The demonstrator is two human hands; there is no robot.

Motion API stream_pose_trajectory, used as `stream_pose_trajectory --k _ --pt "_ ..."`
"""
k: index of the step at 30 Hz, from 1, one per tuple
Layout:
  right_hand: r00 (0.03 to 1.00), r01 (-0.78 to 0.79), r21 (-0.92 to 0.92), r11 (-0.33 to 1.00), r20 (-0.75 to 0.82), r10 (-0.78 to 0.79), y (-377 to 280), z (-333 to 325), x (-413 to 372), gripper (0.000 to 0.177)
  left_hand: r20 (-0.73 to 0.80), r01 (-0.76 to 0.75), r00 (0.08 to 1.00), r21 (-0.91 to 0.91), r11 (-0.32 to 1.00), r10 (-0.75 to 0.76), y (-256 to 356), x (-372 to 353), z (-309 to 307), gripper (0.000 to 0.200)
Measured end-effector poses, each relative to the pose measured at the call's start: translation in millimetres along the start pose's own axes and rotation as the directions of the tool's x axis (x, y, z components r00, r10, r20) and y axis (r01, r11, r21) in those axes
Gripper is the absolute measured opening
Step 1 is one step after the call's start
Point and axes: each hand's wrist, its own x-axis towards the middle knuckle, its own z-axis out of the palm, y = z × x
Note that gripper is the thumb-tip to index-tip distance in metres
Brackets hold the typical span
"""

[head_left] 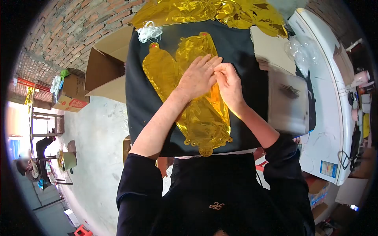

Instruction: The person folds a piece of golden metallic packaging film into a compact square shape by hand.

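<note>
A flat gold foil balloon [208,120] with scalloped, holed tabs lies on a black cloth [244,51], overlapping a second gold foil balloon [159,67] on its left. Both have a small red spot at the top tab. My left hand [199,76] rests flat on the upper middle of the foil, fingers stretched out. Right beside its fingertips, my right hand [229,84] is closed in a pinch. Whatever sits between that thumb and finger, if anything, is too small to make out.
More gold foil [189,11] is heaped at the far edge, near a bundle of white string [149,32]. A clear plastic stack [287,102] stands at the right, before a white appliance [323,118]. An open cardboard box [104,70] is at the left. A person [31,167] sits far left.
</note>
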Motion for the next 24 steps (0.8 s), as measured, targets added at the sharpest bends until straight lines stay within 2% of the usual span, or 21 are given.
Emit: stream_pose_trajectory --k 3,4,7,10,13,16,19,21,23,24 --pt "0.998 0.051 -0.119 0.992 0.046 -0.045 4.4 -1.4 -2.1 0.019 -0.034 -0.006 0.999 -0.068 0.998 0.004 -1.3 -2.3 1.5 0.061" --pt "0.999 0.019 -0.102 0.995 0.049 -0.014 1.8 -0.1 -2.7 0.024 -0.03 -0.014 0.999 -0.067 0.998 0.012 -2.6 -1.8 2.1 0.065" --pt "0.997 0.072 -0.225 0.972 0.054 -0.062 0.8 0.0 -2.0 0.025 -0.021 -0.016 1.0 -0.088 0.996 0.014 -5.0 -1.6 0.9 0.07" --pt "0.994 0.075 -0.306 0.949 0.104 -0.045 -3.1 0.6 -2.8 0.029 0.051 0.046 0.998 -0.17 0.984 -0.038 -4.5 0.3 -5.7 0.078" --pt "0.989 0.115 -0.362 0.925 0.133 -0.071 -9.1 2.3 -3.9 0.032 0.221 0.306 0.948 -0.439 0.845 -0.228 -3.6 6.8 -24.9 0.083" --pt "0.979 0.18 -0.434 0.883 0.165 -0.118 -4.2 6.0 -7.4 0.036 0.204 0.374 0.922 -0.691 0.619 -0.329 -5.9 8.5 -36.2 0.081" --pt "0.967 0.23 -0.433 0.872 0.203 -0.154 -6.0 5.8 -6.7 0.038 0.04 0.31 0.923 -0.667 0.678 -0.383 -20.7 -1.3 -46.4 0.078" --pt "0.964 0.237 -0.424 0.874 0.217 -0.155 -7.6 5.4 -7.4 0.04 -0.133 0.307 0.884 -0.559 0.771 -0.448 -36.1 -22.5 -52.4 0.073" --pt "0.963 0.234 -0.423 0.876 0.222 -0.15 -8.9 6.0 -7.0 0.041 -0.253 0.432 0.808 -0.362 0.826 -0.533 -37.0 -49.9 -71.3 0.067" --pt "0.961 0.241 -0.43 0.87 0.232 -0.151 -9.4 6.1 -6.5 0.043 -0.272 0.507 0.758 -0.328 0.797 -0.594 -35.9 -64.6 -79.3 0.065"
